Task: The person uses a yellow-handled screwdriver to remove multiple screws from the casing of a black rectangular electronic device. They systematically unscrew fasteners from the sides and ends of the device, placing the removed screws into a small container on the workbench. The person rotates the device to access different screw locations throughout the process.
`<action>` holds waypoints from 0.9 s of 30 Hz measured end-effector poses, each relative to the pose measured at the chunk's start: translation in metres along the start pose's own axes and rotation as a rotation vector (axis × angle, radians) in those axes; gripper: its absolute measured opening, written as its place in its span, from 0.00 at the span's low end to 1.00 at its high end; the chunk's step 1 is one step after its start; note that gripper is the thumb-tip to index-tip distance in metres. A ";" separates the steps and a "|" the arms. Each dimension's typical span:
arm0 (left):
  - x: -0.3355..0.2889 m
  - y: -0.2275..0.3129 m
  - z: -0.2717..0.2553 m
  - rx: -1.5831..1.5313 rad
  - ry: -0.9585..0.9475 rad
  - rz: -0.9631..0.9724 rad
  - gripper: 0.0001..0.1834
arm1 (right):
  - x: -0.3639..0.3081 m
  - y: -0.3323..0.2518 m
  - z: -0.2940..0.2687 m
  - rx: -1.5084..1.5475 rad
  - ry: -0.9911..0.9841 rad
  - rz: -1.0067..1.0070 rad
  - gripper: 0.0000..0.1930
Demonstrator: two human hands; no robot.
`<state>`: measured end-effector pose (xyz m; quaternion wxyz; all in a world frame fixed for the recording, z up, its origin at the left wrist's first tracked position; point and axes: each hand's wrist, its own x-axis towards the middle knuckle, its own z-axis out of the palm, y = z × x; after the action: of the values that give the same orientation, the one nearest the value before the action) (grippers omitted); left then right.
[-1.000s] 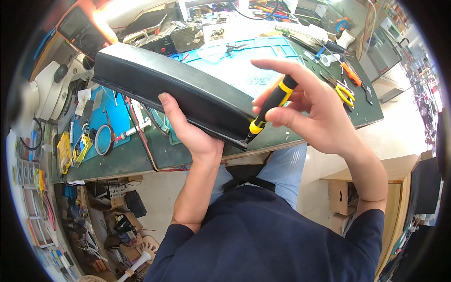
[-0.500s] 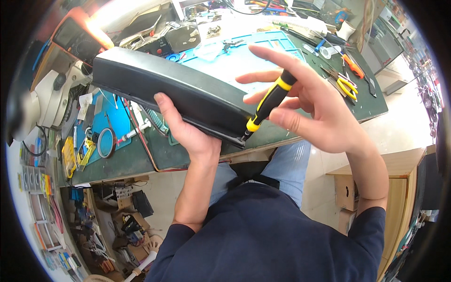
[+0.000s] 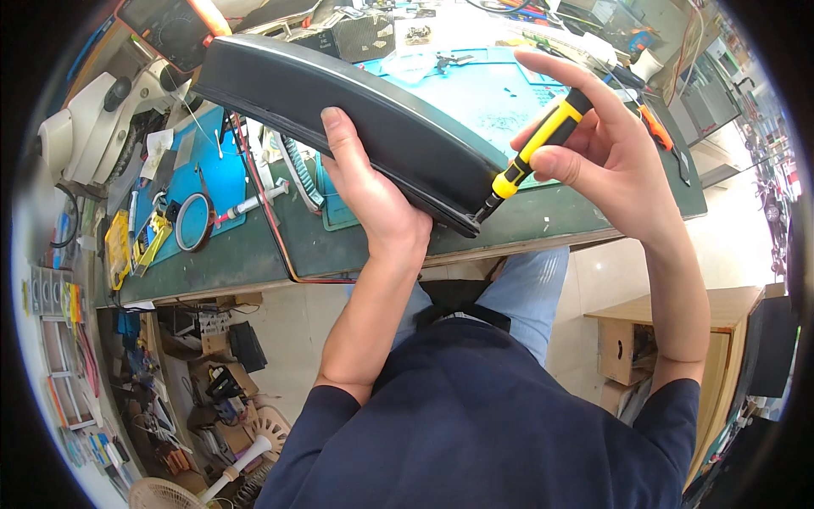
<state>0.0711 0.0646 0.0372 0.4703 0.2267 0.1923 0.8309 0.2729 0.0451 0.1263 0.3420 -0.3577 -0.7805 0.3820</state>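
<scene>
L hand [image 3: 373, 199] is partly closed on the black casing [image 3: 356, 119], thumb flat on its near side; fingers go underneath, so can't tell how they sit. R hand [image 3: 615, 157] is half curled, pinching the yellow/black screwdriver [image 3: 547, 136] btwn thumb & fingers, w/ index finger stretched out past the handle. Casing is held up over the near edge of the green bench [image 3: 585, 204], long side slanting from far left to near right; driver is tilted, its tip at the casing's near right corner. Beyond, a blue work mat [image 3: 475, 93] lies at far center w/ small bits on it, & a dark box [image 3: 365, 38] is just past it. Orange-handled tool [image 3: 655, 127] is at far right. Left side: another blue mat [image 3: 220, 182] w/ a ring-shaped roll [image 3: 202, 246] at its near end, red/black cables [image 3: 254, 182] running toward the near edge, white microscope [image 3: 102, 144] at the left end, orange-framed multimeter [image 3: 174, 34] far left. Off the bench: beige fan [image 3: 161, 492] near left, wooden cabinet [image 3: 712, 310] near right.
</scene>
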 end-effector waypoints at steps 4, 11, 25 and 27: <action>0.001 -0.004 -0.003 -0.013 -0.026 0.016 0.26 | 0.001 0.005 0.005 0.078 0.032 -0.053 0.40; -0.001 -0.001 -0.005 0.002 0.047 -0.044 0.27 | 0.000 0.004 0.008 -0.007 0.035 -0.021 0.41; -0.001 0.002 -0.003 0.001 0.049 -0.056 0.26 | -0.001 -0.008 0.007 -0.028 0.055 0.057 0.38; -0.002 0.001 -0.003 -0.008 0.044 -0.063 0.26 | -0.003 -0.001 0.011 -0.120 0.098 -0.043 0.38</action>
<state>0.0697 0.0621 0.0345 0.4927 0.2005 0.2062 0.8213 0.2652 0.0382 0.1215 0.3656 -0.3791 -0.7919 0.3091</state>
